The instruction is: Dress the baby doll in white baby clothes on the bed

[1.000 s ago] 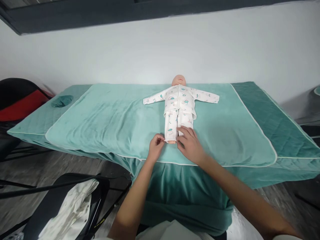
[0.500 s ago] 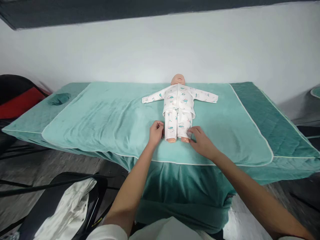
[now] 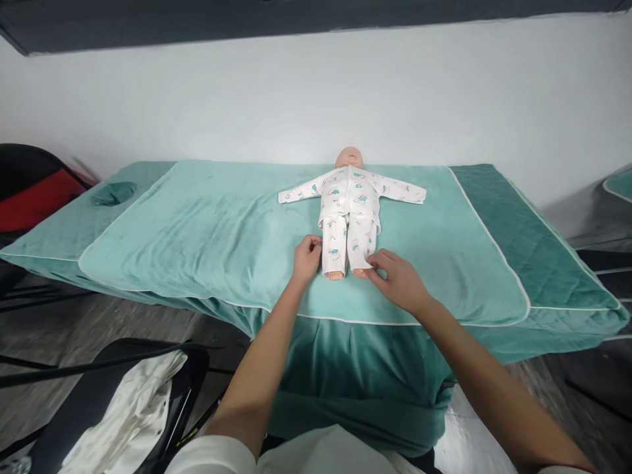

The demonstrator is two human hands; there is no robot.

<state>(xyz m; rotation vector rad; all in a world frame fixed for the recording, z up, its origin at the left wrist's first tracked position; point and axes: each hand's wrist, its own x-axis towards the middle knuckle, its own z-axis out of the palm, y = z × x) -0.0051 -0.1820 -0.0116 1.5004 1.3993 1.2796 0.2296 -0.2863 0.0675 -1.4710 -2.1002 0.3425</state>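
Observation:
A baby doll [image 3: 349,205] in white printed pyjamas lies on its back on a teal towel [image 3: 207,237], arms spread, head toward the wall. My left hand [image 3: 307,258] is curled in a pinch at the outer side of the doll's left-hand trouser leg [image 3: 334,245], near the ankle. My right hand [image 3: 397,280] pinches the hem of the other trouser leg [image 3: 360,245] by the foot. Both bare feet peek out below the cuffs.
The towel covers a teal padded table [image 3: 523,224] against a white wall. A black chair [image 3: 113,388] with pale cloth [image 3: 133,421] draped on it stands at lower left. A black and red seat [image 3: 34,191] sits at far left.
My right hand slid from on top of the right trouser leg to its outer hem. My left hand moved up slightly along the other leg. The view drifted a little.

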